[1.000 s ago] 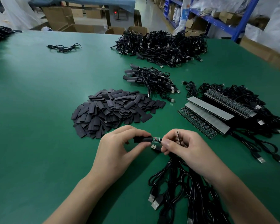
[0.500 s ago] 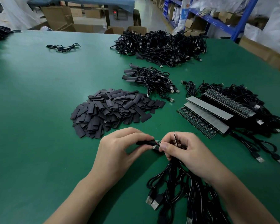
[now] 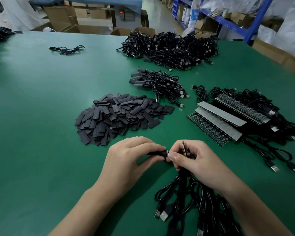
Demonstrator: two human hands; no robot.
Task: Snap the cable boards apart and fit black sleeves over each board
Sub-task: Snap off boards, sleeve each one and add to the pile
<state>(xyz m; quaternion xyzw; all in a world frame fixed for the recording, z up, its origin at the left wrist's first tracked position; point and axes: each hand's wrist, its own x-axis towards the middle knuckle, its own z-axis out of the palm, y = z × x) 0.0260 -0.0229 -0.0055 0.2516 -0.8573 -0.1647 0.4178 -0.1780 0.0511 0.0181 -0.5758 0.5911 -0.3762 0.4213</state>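
My left hand [image 3: 126, 160] pinches a black sleeve [image 3: 157, 154] between thumb and fingers, low over the green table [image 3: 41, 116]. Only a sliver of the small cable board shows at the sleeve's right end. My right hand [image 3: 194, 159] pinches that board's end and also grips several more boards [image 3: 184, 147] whose thin edges stick up between its fingers. Their black USB cables [image 3: 186, 198] hang from my right hand toward me. A heap of loose black sleeves [image 3: 119, 116] lies just beyond my hands.
Uncut board strips with cables [image 3: 220, 120] lie stacked at the right. A small bundle of sleeved cables [image 3: 157, 82] sits behind the sleeve heap, and a big cable pile [image 3: 169, 48] lies farther back. A lone cable [image 3: 66, 49] lies far left. Cardboard boxes and blue shelving surround the table.
The sleeve has slid right over the board, so almost none of the board shows now. My two hands have closed together until their fingertips nearly meet.
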